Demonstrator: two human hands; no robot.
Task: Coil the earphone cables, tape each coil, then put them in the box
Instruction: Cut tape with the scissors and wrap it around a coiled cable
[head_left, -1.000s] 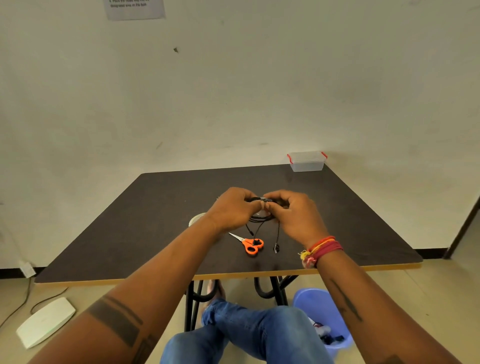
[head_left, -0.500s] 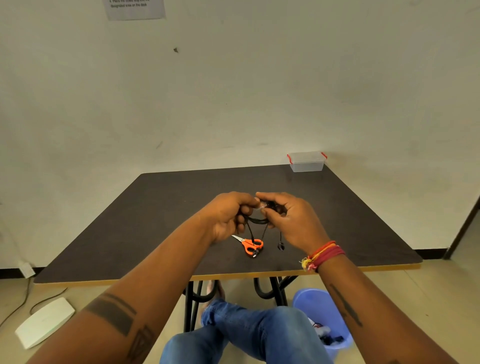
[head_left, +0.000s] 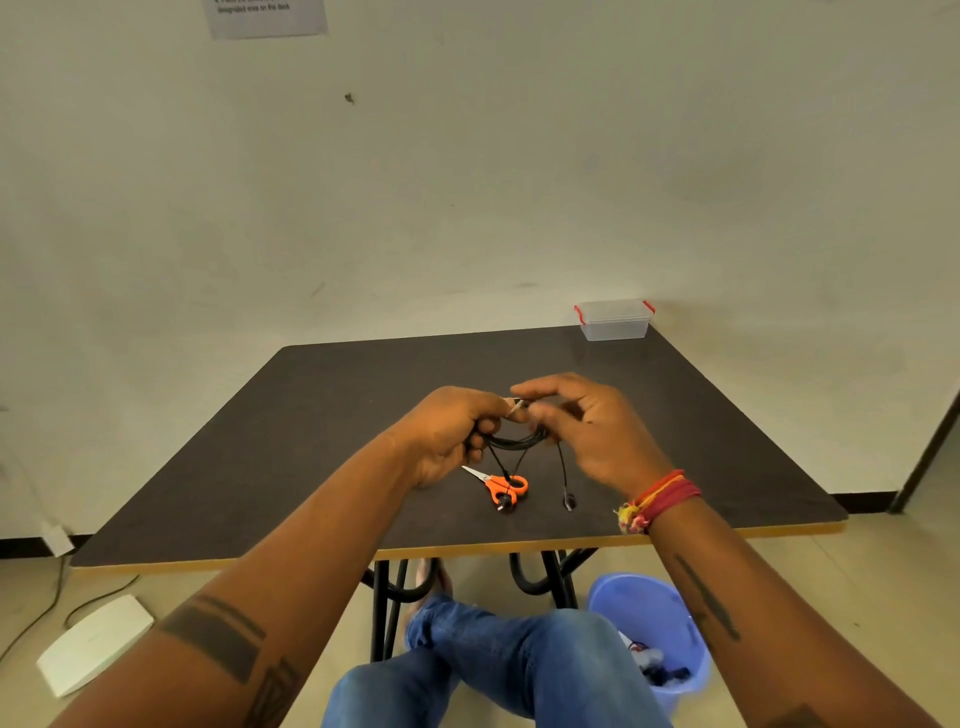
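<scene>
Nearest to you, at six o'clock, your crossed knees in blue jeans sit below the table edge. A round blue plastic bucket stands on the floor at five o'clock, and a flat white device lies on the floor at seven o'clock.

Both forearms reach forward over the square dark brown table with a yellow edge. Your left hand is curled closed around the left side of a coil of thin black earphone cable, held above the tabletop near its middle. Your right hand, with red and yellow thread bands at the wrist, meets it from the right: thumb and forefinger pinch near the top of the coil, while the other fingers are loosely spread. Whether that pinch holds cable or tape cannot be told. Loose cable ends hang down from the coil, one ending in a small black earbud.

Under the hands, orange-handled scissors lie on the table.

Farther off, at one o'clock, a small clear plastic box with red clips sits at the table's far right corner, well apart from the coil.
</scene>
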